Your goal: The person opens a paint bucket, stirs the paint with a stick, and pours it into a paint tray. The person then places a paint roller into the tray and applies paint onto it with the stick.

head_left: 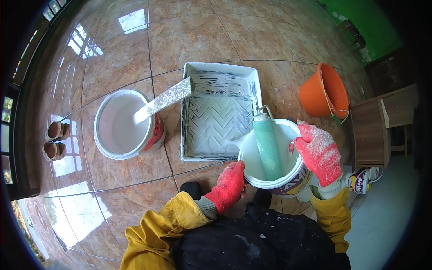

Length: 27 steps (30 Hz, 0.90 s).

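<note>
My left hand [226, 187], in a red glove, grips the near left rim of a white paint bucket [288, 185]. On the opposite side, my right hand [318, 150], gloved in red with white paint smears, is closed on the rim. The bucket tilts toward a paint tray [220, 121], and a white tongue of paint [232, 142] shows at its lip over the tray's lower right. A green paint roller [269, 150] lies across the bucket's mouth, its metal frame pointing away from me. White paint coats the tray's zigzag ribbed bed.
Left of the tray stands another white bucket [155, 141] with a paint-covered stick [168, 98] leaning toward the tray. An orange bucket [310, 94] lies tilted at right, near wooden furniture [369, 135]. A small labelled paint pail [358, 181] and two brown pots [55, 130] are farther out.
</note>
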Motion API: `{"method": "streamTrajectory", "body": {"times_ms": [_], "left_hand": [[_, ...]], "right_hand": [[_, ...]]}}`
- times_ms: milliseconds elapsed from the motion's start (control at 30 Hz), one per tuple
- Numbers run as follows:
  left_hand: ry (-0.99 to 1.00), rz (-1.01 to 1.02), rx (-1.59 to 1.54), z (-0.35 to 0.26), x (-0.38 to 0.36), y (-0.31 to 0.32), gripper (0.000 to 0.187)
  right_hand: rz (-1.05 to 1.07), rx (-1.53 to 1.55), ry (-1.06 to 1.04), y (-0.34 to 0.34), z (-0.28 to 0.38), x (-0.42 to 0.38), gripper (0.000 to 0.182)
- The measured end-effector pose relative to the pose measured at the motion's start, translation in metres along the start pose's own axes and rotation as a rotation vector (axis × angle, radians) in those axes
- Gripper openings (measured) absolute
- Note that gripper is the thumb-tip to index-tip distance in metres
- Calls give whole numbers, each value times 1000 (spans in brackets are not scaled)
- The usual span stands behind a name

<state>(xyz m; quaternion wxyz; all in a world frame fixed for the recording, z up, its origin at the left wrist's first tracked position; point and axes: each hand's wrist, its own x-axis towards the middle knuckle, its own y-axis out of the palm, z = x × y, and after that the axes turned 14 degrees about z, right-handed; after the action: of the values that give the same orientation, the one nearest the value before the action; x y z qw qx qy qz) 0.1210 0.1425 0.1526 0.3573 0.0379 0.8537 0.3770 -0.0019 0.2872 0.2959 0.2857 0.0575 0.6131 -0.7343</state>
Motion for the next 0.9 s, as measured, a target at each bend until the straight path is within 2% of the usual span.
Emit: {"method": "streamTrajectory", "body": {"times_ms": [233,400,533,900], "left_hand": [[-5,2,9,1,4,-2,30],[-3,1,32,4,5,-2,31],[-27,-19,26,0,5,-1,31],[-36,3,-25,-3,10,2,32]], "right_hand": [[-10,1,-11,2,-4,1,41],[-70,-81,-100,5,-10,3,35],[-44,-56,-48,2,-2,3,34],[-76,-145,-67,5,-16,8,43]]}}
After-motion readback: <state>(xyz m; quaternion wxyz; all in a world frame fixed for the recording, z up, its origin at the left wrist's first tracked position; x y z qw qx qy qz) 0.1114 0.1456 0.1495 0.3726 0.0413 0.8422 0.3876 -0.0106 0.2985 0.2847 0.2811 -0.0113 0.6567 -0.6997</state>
